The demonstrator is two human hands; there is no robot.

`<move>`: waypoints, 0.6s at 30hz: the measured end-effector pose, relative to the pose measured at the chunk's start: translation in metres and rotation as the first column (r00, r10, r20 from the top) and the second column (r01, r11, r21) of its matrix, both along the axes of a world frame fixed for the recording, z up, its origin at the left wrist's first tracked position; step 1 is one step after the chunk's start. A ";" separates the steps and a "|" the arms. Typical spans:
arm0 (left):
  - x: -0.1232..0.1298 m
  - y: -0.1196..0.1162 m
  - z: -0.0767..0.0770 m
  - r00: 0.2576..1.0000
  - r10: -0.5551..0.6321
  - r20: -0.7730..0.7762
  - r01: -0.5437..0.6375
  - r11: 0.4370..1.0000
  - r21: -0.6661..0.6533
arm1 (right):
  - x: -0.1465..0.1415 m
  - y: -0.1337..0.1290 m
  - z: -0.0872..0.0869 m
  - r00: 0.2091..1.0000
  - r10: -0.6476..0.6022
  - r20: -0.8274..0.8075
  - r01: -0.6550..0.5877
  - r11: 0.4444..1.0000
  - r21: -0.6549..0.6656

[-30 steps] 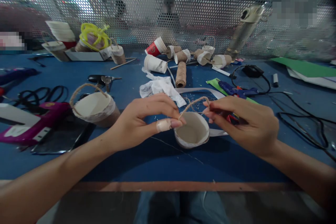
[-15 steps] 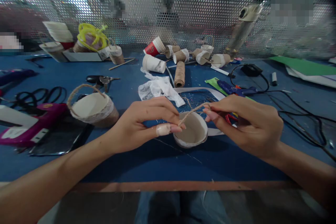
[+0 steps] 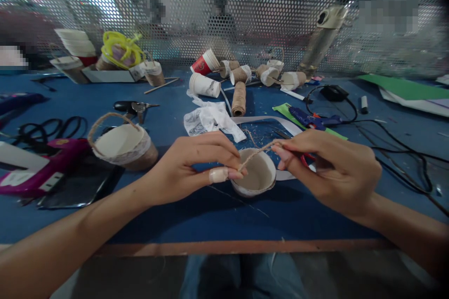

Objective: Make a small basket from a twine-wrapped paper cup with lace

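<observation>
Our front table edge (image 3: 245, 246) runs below both forearms, with a strip of blue tabletop (image 3: 210, 222) between it and the white-lined cup (image 3: 257, 177). A perforated metal screen (image 3: 185, 28) closes off the far side. The cup stands mouth up between our hands, and the handled cup (image 3: 122, 142) sits near our left wrist, limiting sideways room there; on the other side, the blue glue gun (image 3: 312, 119) lies beyond our right knuckles.

Our left hand (image 3: 199, 161), thumb taped, and our right hand (image 3: 328, 168) are apart, each pinching one length of twine (image 3: 258, 152) over the cup's mouth. We cannot tell whether the twine touches the cup.

A second ago the twine arched high; now it slants nearly straight, and our right hand has drawn slightly away.

We count one roll of twine (image 3: 239, 99), one bottle (image 3: 321, 42), one green sheet (image 3: 403, 88) and at least four wrapped cups (image 3: 240, 75) at the back, overlapping too much for a sure number
</observation>
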State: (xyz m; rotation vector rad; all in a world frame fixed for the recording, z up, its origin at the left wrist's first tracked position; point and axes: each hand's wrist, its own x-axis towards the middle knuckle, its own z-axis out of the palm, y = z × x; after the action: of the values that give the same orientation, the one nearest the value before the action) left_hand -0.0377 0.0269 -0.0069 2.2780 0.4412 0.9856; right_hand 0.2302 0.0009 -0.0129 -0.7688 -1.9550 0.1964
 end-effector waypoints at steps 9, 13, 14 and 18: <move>0.000 0.001 0.003 1.000 -0.006 0.000 0.006 0.999 0.033 | 0.000 0.005 -0.007 0.987 0.103 -0.124 -0.117 0.987 -0.107; 0.000 0.001 0.004 0.999 0.052 0.000 -0.052 0.998 0.042 | 0.000 0.008 -0.010 0.970 0.154 -0.188 -0.195 0.954 -0.226; 0.000 0.001 0.004 0.997 0.083 0.009 -0.083 0.996 0.040 | 0.001 0.008 -0.009 0.969 0.156 -0.192 -0.203 0.945 -0.258; -0.002 0.004 0.001 0.978 0.204 0.047 -0.204 0.979 0.005 | 0.002 0.010 -0.004 0.955 0.235 -0.180 -0.285 0.897 -0.338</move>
State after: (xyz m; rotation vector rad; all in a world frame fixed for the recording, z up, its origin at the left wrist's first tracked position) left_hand -0.0399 0.0307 -0.0062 2.2465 0.6621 1.1401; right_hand 0.2318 0.0113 -0.0167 -0.7000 -1.9095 0.7703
